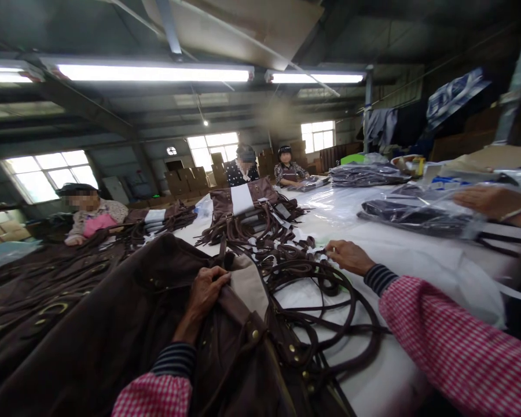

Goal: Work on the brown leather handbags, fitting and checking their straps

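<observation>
A large dark brown bag (125, 313) with brass rivets lies in front of me, its mouth partly open on a beige lining (248, 284). My left hand (206, 292) is closed on the bag's upper edge, thumb and fingers pinching the rim. To the right, my right hand (349, 256) reaches over a pile of coiled brown straps (286, 250) with white wraps on them. Its fingers are curled together at the pile's right end; what lies between them is too small to make out. Long brown handles (351, 353) loop across the white table cover beside the bag.
More brown bags (35, 289) are heaped at left, and another stack (223, 202) stands ahead. A co-worker's hand (490, 202) rests on a plastic-wrapped bag (412, 217) at right. Wrapped bags (364, 174) are piled behind it. Several people sit around the table.
</observation>
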{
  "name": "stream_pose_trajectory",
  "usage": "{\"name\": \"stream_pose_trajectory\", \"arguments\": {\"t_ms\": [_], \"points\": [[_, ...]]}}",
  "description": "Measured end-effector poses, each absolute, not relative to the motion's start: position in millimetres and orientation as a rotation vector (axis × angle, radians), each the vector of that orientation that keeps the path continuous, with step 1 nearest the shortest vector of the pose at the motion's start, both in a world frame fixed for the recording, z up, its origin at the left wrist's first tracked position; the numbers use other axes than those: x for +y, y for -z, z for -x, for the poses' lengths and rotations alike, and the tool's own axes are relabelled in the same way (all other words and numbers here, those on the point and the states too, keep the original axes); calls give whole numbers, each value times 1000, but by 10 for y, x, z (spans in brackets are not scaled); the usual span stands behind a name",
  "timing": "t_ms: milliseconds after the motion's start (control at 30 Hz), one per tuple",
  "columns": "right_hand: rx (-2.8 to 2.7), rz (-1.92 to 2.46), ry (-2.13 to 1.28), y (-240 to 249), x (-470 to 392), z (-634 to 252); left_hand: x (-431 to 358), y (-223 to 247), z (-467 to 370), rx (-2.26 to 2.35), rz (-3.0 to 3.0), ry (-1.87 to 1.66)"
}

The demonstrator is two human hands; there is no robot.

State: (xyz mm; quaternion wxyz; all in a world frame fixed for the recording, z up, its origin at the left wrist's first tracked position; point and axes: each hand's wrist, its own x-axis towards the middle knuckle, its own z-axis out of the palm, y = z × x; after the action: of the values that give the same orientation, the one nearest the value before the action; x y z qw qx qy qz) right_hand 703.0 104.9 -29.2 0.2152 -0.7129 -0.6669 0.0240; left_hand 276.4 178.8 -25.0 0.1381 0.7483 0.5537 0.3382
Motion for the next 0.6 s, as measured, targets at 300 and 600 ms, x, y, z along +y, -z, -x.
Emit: {"name": "stream_pose_trajectory", "arguments": {"t_ms": [300, 600], "points": [[-1779, 2100, -86, 622, 1410, -6901, 1639, 235, -2847, 1694, -2136, -975], [-1509, 1955, 471, 203, 1190, -6739, 1640, 201, -2860, 1694, -2126, -975]]}}
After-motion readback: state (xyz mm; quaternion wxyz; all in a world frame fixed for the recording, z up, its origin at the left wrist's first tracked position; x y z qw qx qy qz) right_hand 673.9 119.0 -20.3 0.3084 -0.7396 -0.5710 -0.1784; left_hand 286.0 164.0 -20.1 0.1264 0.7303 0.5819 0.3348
